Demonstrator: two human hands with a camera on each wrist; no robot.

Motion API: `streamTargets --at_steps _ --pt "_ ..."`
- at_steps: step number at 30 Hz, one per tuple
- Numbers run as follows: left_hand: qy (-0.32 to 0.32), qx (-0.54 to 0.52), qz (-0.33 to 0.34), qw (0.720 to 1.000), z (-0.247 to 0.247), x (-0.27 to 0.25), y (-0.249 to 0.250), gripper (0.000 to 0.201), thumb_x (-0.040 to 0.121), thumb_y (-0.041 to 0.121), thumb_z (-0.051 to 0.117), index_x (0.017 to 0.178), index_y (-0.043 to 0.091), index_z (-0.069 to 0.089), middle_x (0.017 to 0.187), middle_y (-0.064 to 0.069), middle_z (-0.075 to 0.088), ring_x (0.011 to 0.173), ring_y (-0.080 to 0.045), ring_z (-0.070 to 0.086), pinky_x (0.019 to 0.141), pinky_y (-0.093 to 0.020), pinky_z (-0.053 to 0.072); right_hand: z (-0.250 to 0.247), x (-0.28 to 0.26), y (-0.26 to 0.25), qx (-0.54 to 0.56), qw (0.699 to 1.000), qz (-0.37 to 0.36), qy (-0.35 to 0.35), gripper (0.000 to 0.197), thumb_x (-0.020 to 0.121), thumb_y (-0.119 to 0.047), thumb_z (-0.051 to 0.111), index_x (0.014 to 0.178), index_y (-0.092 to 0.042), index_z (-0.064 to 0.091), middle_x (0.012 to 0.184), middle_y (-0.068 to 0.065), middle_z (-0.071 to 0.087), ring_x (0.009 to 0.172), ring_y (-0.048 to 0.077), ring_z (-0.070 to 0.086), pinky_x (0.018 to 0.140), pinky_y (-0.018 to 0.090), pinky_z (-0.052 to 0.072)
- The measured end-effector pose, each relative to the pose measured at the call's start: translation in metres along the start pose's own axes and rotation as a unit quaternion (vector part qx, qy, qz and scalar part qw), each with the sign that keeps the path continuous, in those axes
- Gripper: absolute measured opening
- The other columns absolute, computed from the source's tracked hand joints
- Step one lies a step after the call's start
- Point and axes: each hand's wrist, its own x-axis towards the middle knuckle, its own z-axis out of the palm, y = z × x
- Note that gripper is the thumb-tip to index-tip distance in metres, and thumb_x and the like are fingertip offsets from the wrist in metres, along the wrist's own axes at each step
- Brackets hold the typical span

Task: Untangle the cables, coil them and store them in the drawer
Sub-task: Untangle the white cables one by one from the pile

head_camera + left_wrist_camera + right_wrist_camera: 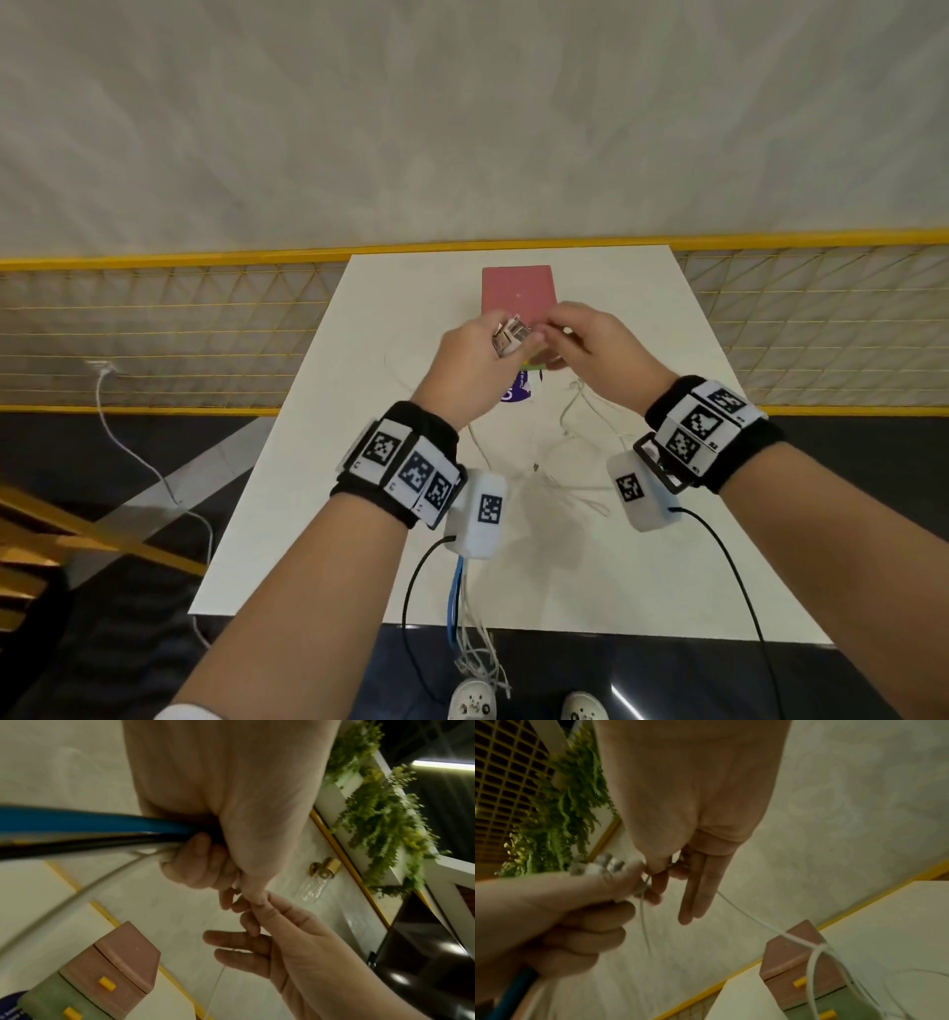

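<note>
— Both hands meet above the table (308,514): the left hand (470,367) clenches a bundle of cable plugs (510,335), the right hand (598,342) pinches a thin white cable (754,920).

— Where's the rest?

— Slack white loops (575,462) trail below the right-hand pinch toward the body; the drawer unit (517,293) sits just beyond both hands.

Pink-and-green drawer unit (102,981), yellow knobs (107,983); blue cable (77,822); thin cables (575,426) probably white.

Thin white cables (575,437) lie tangled on the table, one strand rising over the closed pink-topped drawer box (517,293).
</note>
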Motion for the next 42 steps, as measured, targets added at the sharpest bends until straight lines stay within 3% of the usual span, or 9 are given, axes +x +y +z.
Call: streamTargets --at_steps 3,7,12,15,18,25,30,33,42 --pt "0.066 -0.035 -0.022 0.997 -0.003 0.003 0.001 0.026 0.097 0.037 0.058 0.093 0.012 0.060 0.062 0.008 0.041 0.053 -0.004 0.042 0.050 -0.010 0.035 -0.005 0.001 0.004 0.002 1.000 -0.005 0.007 0.020 0.099 -0.014 0.044 0.089 0.001 0.054 0.092 0.013 0.060 0.082 0.011 0.070 0.075 0.025 0.057" --pt "0.245 -0.091 -0.053 0.964 -0.025 0.009 -0.011 0.023 0.097 0.038 0.057 0.090 0.017 0.060 0.065 0.010 0.050 0.061 -0.008 0.054 0.065 -0.025 0.047 -0.009 -0.018 0.034 -0.067 0.996 0.054 -0.025 0.032 0.100 -0.012 0.042 0.078 -0.033 0.052 0.082 -0.005 0.058 0.072 -0.017 0.056 0.069 0.006 0.042" --pt "0.134 -0.090 0.022 0.987 -0.012 0.000 -0.009 0.043 0.094 0.018 0.063 0.135 0.026 0.053 0.062 0.011 0.042 0.055 0.008 0.049 0.062 -0.001 0.037 0.001 -0.014 0.030 -0.089 0.995 0.026 -0.031 0.022 0.099 -0.015 0.044 0.089 -0.023 0.061 0.085 -0.003 0.059 0.077 -0.001 0.057 0.074 0.016 0.044" --pt "0.025 -0.027 0.016 0.999 0.005 -0.002 -0.006 0.029 0.094 0.028 0.064 0.121 0.018 0.062 0.067 0.009 0.048 0.057 -0.002 0.049 0.055 -0.003 0.035 0.007 -0.004 0.009 -0.097 0.994 -0.047 -0.012 0.018 0.098 -0.012 0.046 0.094 -0.003 0.061 0.088 0.009 0.061 0.082 0.019 0.059 0.077 0.027 0.049" --pt "0.081 -0.031 0.011 0.996 0.004 -0.001 -0.009 0.021 0.095 0.030 0.062 0.089 0.010 0.059 0.059 0.010 0.044 0.050 -0.005 0.044 0.048 -0.010 0.033 0.002 0.000 0.003 -0.077 0.996 -0.049 0.007 0.019 0.098 -0.013 0.046 0.090 0.000 0.057 0.089 0.013 0.062 0.086 0.020 0.065 0.077 0.029 0.050" --pt "0.327 -0.121 -0.004 0.937 -0.041 0.000 0.001 0.013 0.099 0.026 0.058 0.091 0.016 0.055 0.064 0.014 0.043 0.055 0.010 0.047 0.057 -0.010 0.036 -0.012 -0.014 0.032 -0.117 0.991 0.061 0.002 0.017 0.099 -0.013 0.043 0.087 -0.018 0.053 0.093 0.009 0.067 0.093 0.023 0.066 0.085 0.036 0.051" --pt "0.161 -0.150 0.062 0.974 -0.030 -0.005 -0.002 0.050 0.094 0.016 0.064 0.136 0.036 0.047 0.071 0.020 0.053 0.059 0.002 0.047 0.068 -0.004 0.040 -0.002 -0.004 -0.001 -0.111 0.993 -0.020 0.024 0.022 0.098 -0.016 0.047 0.079 -0.017 0.057 0.087 0.010 0.067 0.088 0.027 0.063 0.081 0.040 0.050" --pt "0.071 -0.013 0.057 0.996 -0.016 -0.005 -0.002 0.015 0.094 0.027 0.065 0.102 0.015 0.064 0.061 0.014 0.045 0.054 0.007 0.046 0.054 -0.007 0.035 0.000 0.003 -0.021 -0.140 0.985 -0.090 0.046 0.019 0.096 -0.011 0.048 0.083 -0.001 0.058 0.081 0.015 0.060 0.078 0.028 0.057 0.072 0.038 0.047" --pt "0.313 -0.116 0.031 0.942 -0.046 -0.001 -0.002 0.025 0.097 0.029 0.060 0.079 0.016 0.050 0.057 0.011 0.043 0.053 -0.001 0.042 0.054 -0.009 0.032 -0.008 -0.007 0.023 -0.163 0.986 0.045 0.003 0.020 0.097 -0.019 0.049 0.097 -0.006 0.064 0.088 0.008 0.065 0.077 0.022 0.054 0.065 0.009 0.038"
